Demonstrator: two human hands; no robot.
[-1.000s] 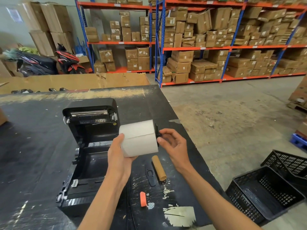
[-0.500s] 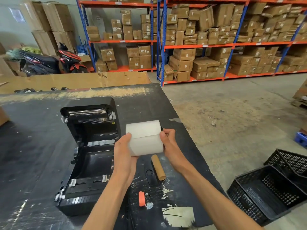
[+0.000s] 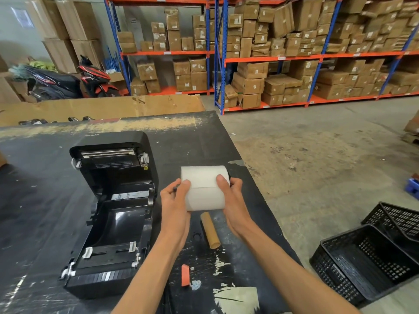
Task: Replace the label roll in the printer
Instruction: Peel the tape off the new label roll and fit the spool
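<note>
White label roll held above the black table, just right of the open printer. Left hand and right hand clamped on its two ends. Empty brown core lying on table below the roll.

Faint "Xprinter" on the printer lid.

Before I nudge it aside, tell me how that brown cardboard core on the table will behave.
The cardboard core is a bare hollow tube, so probably very light. It lies on its side on the table, so a sideways push would likely roll it. It may dent if squeezed.
</note>
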